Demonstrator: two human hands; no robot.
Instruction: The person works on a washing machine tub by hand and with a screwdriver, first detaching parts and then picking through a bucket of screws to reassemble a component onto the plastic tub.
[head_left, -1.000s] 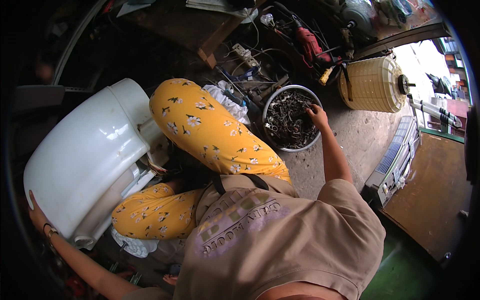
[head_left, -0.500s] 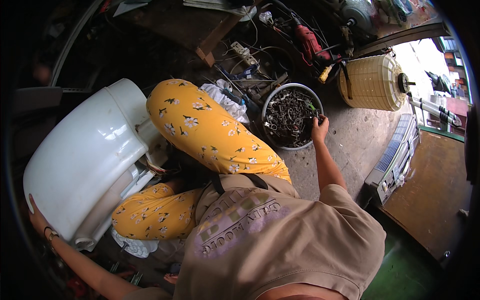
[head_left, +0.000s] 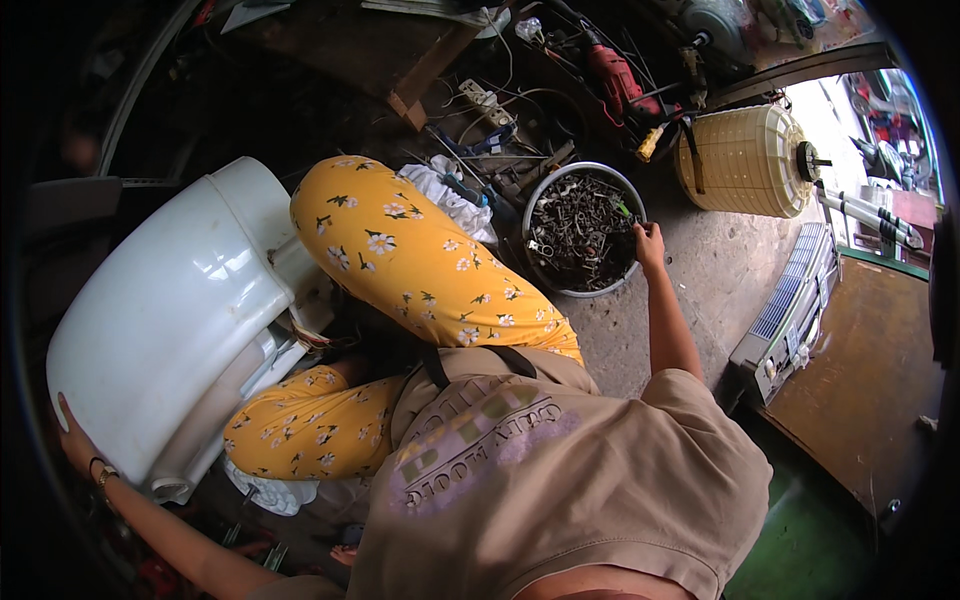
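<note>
A large, glossy white appliance shell point(head_left: 150, 310) lies on its side to my left, against my bent legs. My left hand point(head_left: 78, 440) holds its lower left edge, the thumb laid along the white surface and the other fingers mostly hidden. Out to the right stands a round metal bowl point(head_left: 573, 293), filled with a heap of dark screws and small metal hardware point(head_left: 583, 228). My right hand point(head_left: 649, 245) is at the bowl's right rim with its fingers closed together. What lies between those fingertips is too small to make out. A small green piece point(head_left: 623, 209) shows among the hardware.
Behind the bowl lie a red power drill point(head_left: 612, 75), a white power strip point(head_left: 487, 103) and tangled cords. A cream perforated drum point(head_left: 745, 160) stands at the right, near a control panel point(head_left: 785, 315) and a brown board point(head_left: 860, 370). White cloth point(head_left: 455, 200) lies beside my knee.
My right hand has shifted slightly right and up along the bowl's rim. My left hand has stayed on the white shell.
</note>
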